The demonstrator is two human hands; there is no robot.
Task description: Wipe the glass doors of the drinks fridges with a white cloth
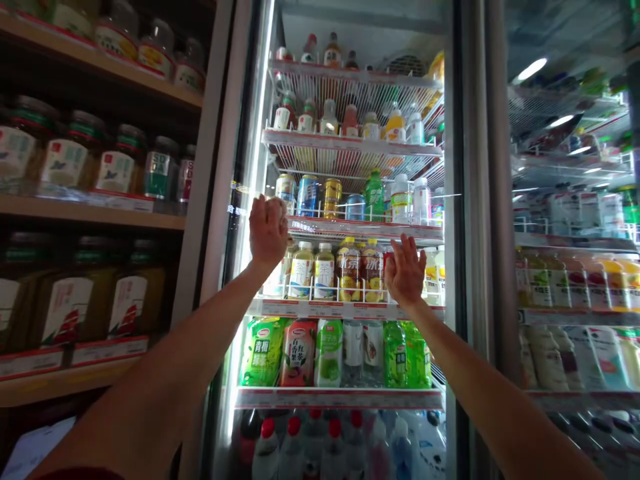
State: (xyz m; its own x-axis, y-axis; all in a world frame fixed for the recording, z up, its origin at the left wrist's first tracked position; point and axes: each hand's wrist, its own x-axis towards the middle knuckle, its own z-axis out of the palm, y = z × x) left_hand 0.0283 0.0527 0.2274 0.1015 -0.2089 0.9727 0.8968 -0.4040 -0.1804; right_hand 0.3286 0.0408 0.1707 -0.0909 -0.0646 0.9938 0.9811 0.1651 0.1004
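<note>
My left hand (269, 230) is raised at the left side of a lit drinks fridge (340, 399), level with the shelf of cans. Its fingers are curled, with something small and pale showing by the fingertips that I cannot make out. My right hand (406, 272) reaches up on the right, fingers stretched and slightly bent, holding nothing visible. It covers part of the row beside the iced tea bottles (373, 272). Reflections suggest a glass door in front of the shelves; whether either hand touches it I cannot tell. Near the left hand stand a blue can (307, 195) and a gold can (333, 198).
Wooden shelves (90, 207) with several jars stand left of the fridge. Green and red drink bottles (299, 353) fill a lower shelf, with red-capped bottles (293, 445) beneath. A metal door frame (497, 233) and another stocked fridge section (575, 317) are at the right.
</note>
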